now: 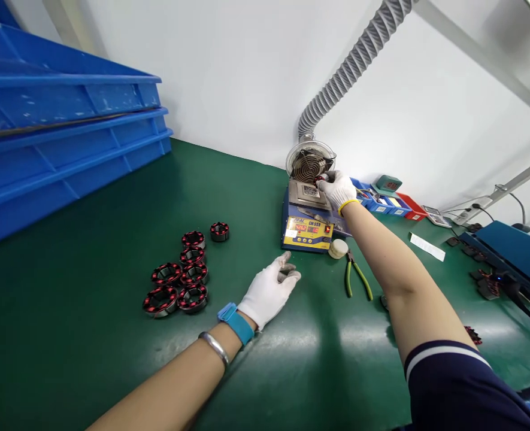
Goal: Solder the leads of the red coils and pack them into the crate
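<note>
Right hand [339,190] pinched a stator [321,179] at the solder pot [308,233], presumably avoiding heat; left hand [268,291], fingers loosely parted, just in front.

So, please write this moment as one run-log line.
right hand: holding red-black part at top of yellow-fronted machine; left hand: open, nothing visibly held; seven rings: on bench, left of left hand
</note>
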Tool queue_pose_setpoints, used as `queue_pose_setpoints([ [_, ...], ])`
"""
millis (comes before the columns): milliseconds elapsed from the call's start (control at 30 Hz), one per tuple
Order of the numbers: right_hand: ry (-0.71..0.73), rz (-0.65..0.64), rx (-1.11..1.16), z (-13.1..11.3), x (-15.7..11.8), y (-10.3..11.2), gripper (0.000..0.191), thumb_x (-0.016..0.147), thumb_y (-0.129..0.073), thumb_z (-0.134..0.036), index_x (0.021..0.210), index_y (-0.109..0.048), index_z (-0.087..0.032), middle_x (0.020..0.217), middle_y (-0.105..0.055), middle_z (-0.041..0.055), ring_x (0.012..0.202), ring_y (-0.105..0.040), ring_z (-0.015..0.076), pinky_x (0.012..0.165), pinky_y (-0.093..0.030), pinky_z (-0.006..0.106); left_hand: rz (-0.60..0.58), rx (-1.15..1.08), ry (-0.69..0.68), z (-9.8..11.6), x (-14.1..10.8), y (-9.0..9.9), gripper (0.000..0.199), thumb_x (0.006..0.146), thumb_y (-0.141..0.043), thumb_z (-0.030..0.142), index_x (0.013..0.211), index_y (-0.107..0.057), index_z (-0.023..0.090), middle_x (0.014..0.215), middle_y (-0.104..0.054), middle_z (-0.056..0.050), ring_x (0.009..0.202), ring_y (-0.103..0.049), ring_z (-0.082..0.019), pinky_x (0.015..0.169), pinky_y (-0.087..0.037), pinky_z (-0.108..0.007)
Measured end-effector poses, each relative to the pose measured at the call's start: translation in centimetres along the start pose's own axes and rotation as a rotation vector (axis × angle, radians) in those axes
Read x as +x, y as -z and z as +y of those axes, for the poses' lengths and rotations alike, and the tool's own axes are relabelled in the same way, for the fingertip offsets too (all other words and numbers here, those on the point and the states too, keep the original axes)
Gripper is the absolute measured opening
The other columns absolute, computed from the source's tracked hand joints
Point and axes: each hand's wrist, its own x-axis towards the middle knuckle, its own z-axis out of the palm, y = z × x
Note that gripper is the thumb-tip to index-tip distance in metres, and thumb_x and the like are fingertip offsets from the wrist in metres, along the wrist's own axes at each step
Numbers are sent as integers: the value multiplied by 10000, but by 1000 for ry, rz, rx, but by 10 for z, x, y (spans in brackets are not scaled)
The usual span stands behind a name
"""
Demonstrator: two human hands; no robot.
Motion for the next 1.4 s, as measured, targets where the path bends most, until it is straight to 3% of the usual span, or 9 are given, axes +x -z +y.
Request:
queue_pose_setpoints([
  [133,25,42,-30,13,13,-21,453,756,-598,-455,1117,-612,-182,1025,-687,52,971,-630,207,921,-470,357,-16,-11,-2,-1,0,0,591,804,-595,318,1351,-464,135,1073,-667,-82,873,-641,-154,849,-502,-280],
  [300,42,46,-49,18,15,-31,441,769,-596,-437,1129,-591,-183,1054,-676,60,983,-622,201,923,-468,352,-17,-2,1,0,1,1,586,800,-603,318,1345,-476,146,1074,-668,-80,862,-642,-152,843,-506,-279],
  [700,25,25,-135,15,10,-35,482,745,-615,-457,1152,-595,-199,1144,-643,90,1025,-610,231,938,-468,387,-22,29,-18,-3,1,0,563,810,-593,321,1335,-490,146,1076,-666,-84,870,-643,-155,844,-509,-281],
  [1400,-10,46,-97,9,5,-29,469,725,-638,-447,1123,-611,-200,1097,-665,74,999,-626,222,927,-475,375,-20,52,-23,0,0,0,550,798,-595,308,1314,-507,141,1074,-671,-90,865,-649,-157,841,-515,-281],
])
